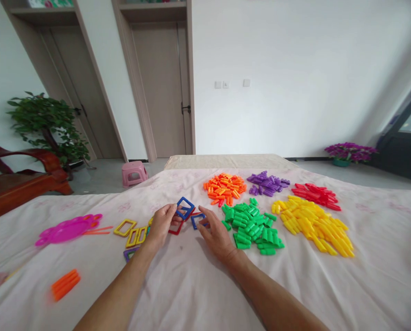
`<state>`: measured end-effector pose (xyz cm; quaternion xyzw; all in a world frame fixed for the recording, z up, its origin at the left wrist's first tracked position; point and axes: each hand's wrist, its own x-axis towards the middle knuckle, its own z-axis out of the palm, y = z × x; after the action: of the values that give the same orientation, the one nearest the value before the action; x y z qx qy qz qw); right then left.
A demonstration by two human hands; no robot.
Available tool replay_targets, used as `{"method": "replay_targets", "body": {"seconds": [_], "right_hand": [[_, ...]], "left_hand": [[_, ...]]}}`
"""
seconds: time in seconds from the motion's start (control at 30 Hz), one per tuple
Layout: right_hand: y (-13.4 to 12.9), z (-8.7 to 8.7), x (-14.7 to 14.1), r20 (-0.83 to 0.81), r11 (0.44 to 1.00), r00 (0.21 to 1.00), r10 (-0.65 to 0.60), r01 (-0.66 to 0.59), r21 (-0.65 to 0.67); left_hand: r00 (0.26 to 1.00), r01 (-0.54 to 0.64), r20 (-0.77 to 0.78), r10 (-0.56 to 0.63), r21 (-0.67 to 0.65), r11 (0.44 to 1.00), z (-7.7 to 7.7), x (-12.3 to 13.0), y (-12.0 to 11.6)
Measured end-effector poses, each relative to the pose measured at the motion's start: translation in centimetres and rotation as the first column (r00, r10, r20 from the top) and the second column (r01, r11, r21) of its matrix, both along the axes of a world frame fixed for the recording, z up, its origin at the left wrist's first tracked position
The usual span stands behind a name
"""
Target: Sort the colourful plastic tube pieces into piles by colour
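The person's bare left hand [162, 224] and bare right hand [215, 235] are ungloved, with slim fingers that taper toward the tips. Each hand narrows into a smooth, uncovered wrist. The long, bare left forearm [125, 285] and the long, bare right forearm [267, 289] broaden gradually toward the elbow. Fingernail detail is too small to tell.

Before you, the tablecloth [191, 294] is matt, softly creased cloth. The blue square frame [189, 202] you hold looks like smooth plastic, as do the glossy purple tubes [269, 185] near the table's [374, 239] far edge. Beyond its left edge, the armchair [22, 187] shows polished, shiny wood.
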<state>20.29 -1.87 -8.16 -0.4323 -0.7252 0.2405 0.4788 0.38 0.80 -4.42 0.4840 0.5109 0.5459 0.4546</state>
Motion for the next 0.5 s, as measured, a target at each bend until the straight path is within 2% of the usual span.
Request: {"method": "replay_targets", "body": {"seconds": [0.1,0.23,0.3,0.4,0.5], "right_hand": [[0.0,0.0,-0.7,-0.121,0.990,0.985,0.125,-0.132,-0.054],[-0.1,0.4,-1.7,-0.242,0.949,0.933,0.266,-0.298,-0.103],[-0.3,0.8,-2.1,-0.303,0.931,0.903,0.306,-0.350,-0.103],[-1.0,1.3,-2.7,-0.340,0.867,0.846,0.411,-0.478,-0.140],[-1.9,1.7,-3.1,-0.209,0.802,0.803,0.558,-0.587,-0.112]], "left_hand": [[0.999,0.024,0.030,-0.023,-0.029,0.999,0.6,-0.8,0.0],[0.984,0.176,0.034,-0.174,-0.094,0.980,1.7,-1.7,-0.3],[0.978,0.204,0.063,-0.200,-0.070,0.976,2.3,-2.0,-0.3],[0.962,0.126,0.241,-0.131,0.035,0.991,3.0,-2.3,-0.1],[0.933,-0.004,0.359,-0.020,0.066,0.998,3.4,-2.5,0.1]]}}
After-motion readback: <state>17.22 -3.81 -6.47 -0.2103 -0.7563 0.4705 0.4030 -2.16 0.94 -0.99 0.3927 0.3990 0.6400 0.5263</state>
